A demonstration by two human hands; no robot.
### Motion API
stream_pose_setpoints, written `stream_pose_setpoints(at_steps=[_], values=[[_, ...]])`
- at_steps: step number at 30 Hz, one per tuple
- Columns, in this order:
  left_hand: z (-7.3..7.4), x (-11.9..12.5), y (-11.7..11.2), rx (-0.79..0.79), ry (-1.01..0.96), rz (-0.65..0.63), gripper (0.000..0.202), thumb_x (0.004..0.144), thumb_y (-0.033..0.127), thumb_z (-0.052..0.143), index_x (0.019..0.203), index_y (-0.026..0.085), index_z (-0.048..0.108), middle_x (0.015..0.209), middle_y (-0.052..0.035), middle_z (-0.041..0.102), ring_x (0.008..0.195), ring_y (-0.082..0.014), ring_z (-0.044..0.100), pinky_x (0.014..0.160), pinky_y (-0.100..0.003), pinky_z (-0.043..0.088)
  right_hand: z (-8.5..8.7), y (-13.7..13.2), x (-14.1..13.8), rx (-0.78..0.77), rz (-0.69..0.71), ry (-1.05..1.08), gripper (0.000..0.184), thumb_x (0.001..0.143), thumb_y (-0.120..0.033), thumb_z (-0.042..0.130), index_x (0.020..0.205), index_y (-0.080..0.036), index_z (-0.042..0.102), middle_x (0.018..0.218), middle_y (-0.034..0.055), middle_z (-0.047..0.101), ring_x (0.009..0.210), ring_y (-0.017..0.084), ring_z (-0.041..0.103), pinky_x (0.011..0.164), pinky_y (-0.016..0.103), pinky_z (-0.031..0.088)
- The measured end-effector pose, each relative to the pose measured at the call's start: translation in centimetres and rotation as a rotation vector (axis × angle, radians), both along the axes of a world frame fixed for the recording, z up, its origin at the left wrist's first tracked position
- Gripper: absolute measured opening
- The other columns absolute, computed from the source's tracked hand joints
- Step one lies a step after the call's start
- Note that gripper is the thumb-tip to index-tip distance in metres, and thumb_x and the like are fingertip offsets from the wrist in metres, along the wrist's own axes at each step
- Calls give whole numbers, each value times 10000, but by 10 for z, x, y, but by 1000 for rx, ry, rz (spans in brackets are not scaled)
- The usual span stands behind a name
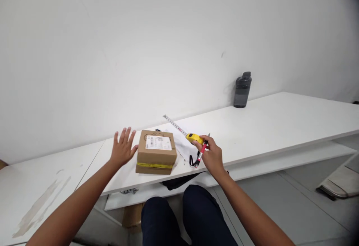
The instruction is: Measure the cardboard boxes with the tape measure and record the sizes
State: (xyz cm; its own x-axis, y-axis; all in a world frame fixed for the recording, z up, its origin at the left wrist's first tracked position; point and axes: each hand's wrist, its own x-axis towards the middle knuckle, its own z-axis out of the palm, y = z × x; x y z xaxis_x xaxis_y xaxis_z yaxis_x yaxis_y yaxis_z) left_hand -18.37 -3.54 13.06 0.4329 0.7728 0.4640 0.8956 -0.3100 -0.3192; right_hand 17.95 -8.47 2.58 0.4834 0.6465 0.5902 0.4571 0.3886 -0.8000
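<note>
A brown cardboard box [157, 158] with a white printed label [158, 143] and a yellow tape strip round its side sits on the white table. My left hand [122, 148] is beside the box's left side, fingers spread, holding nothing; whether the thumb touches the cardboard I cannot tell. To the right of the box, my right hand [211, 154] grips a yellow tape measure [194, 138], its short blade reaching out up and left. A red pen [202, 151] is held in the same hand, and a black wrist strap hangs below the tape measure.
White paper [183, 141] lies behind and right of the box. A dark shaker bottle [242, 90] stands against the wall. Below the tabletop [266, 126] runs a shelf [252, 165] with a black item [182, 180] on it. Another cardboard box [132, 216] is under the table.
</note>
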Motion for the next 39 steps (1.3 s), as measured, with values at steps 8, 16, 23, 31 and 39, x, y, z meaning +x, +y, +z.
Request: stream_pose_setpoints(at_steps=[8,16,23,31,39], values=[[42,-30,9,213,-214,357,739,949,501,305,1560,89,240,1641,-216,170,1522,-359,107,1189,-581,116,-6,9,-49,-215,177,-136,270,866,-499,604,953,-251,668,900,17,736,804,221,684,665,303,488],[49,94,52,-376,-227,419,643,935,623,265,1375,240,535,1533,-131,422,1404,-339,373,1064,-505,401,-11,39,-125,-384,352,-211,180,901,-375,597,1006,-233,631,1014,39,702,896,200,646,699,259,405],[17,105,93,-550,-290,498,727,916,664,258,1399,182,512,1534,-197,401,1309,-347,520,1034,-465,439,-5,67,-129,-471,418,-287,124,902,-370,620,942,-257,654,847,13,722,778,191,639,635,262,365],[17,103,92,-667,-404,436,622,905,663,282,1215,240,615,1373,-100,613,1117,-317,644,910,-430,499,-6,87,-21,-409,425,-264,367,966,-510,431,1066,-258,679,887,38,707,856,219,631,776,317,414],[17,106,92,-732,-399,275,584,865,704,339,1116,283,656,1328,-49,644,1133,-285,621,944,-394,467,-32,98,18,-492,562,-86,302,878,-449,463,747,-214,601,662,8,627,631,169,523,654,302,409]])
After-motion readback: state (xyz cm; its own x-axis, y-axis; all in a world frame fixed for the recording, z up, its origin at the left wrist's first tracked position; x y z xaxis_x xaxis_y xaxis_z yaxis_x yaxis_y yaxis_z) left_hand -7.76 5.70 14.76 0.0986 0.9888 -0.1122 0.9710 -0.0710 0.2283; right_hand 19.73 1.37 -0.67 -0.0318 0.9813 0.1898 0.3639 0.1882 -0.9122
